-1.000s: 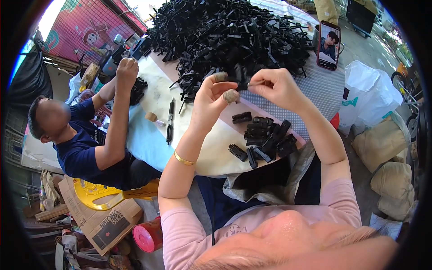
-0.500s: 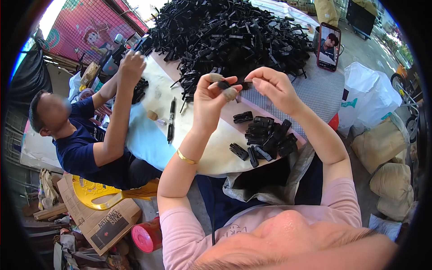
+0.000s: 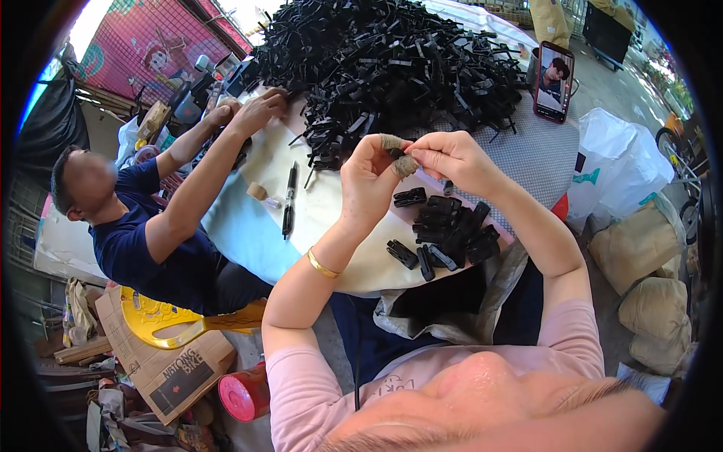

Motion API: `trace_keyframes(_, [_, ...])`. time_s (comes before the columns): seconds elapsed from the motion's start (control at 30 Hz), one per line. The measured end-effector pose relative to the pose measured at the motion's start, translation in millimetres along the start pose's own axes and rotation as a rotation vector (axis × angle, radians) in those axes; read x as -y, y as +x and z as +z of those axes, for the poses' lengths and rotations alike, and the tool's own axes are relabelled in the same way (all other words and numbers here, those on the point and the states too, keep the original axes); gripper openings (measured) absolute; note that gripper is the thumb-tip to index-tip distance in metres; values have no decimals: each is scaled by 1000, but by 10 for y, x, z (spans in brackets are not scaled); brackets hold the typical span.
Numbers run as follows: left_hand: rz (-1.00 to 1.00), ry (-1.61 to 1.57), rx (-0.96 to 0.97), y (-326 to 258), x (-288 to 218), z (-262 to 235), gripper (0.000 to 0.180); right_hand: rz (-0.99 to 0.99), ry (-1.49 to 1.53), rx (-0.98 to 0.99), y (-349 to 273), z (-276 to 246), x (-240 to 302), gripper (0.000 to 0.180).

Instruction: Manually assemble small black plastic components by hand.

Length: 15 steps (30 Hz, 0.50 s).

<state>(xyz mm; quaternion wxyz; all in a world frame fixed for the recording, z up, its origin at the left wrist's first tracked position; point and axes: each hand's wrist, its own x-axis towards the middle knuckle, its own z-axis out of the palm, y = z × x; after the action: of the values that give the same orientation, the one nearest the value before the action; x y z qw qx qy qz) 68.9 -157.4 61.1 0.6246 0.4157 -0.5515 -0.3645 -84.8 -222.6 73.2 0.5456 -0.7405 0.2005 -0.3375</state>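
My left hand [image 3: 369, 181] is closed in a pinch, tan tape wrapped round its thumb and index finger. A small black plastic piece [image 3: 395, 153] shows between those fingertips, most of it hidden. Against them press the closed fingertips of my right hand [image 3: 457, 162]; what they hold is covered. Below my hands lies a small group of black plastic clips [image 3: 444, 226] near the table's front edge. Beyond my hands rises a large heap of loose black plastic parts [image 3: 392, 68].
A black marker pen [image 3: 289, 202] and a tape roll [image 3: 257, 191] lie left on the round table [image 3: 339, 260]. A phone [image 3: 553, 81] stands at the right rim. At the left, a co-worker [image 3: 162, 211] reaches toward the heap. White bags [image 3: 614, 162] are on the right.
My hands have come together, the left moving right, and the dark pieces between them are now mostly covered. The co-worker's raised hand has come down to the heap's left edge.
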Motion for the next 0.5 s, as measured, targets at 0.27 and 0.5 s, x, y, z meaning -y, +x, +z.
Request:
trace_keyframes(0.27, [121, 126, -62, 10, 40, 68, 27, -3, 57, -47, 0, 40, -59, 17])
trace_keyframes(0.5, [304, 655, -35, -19, 87, 62, 54, -187, -339, -187, -22, 85, 38, 23])
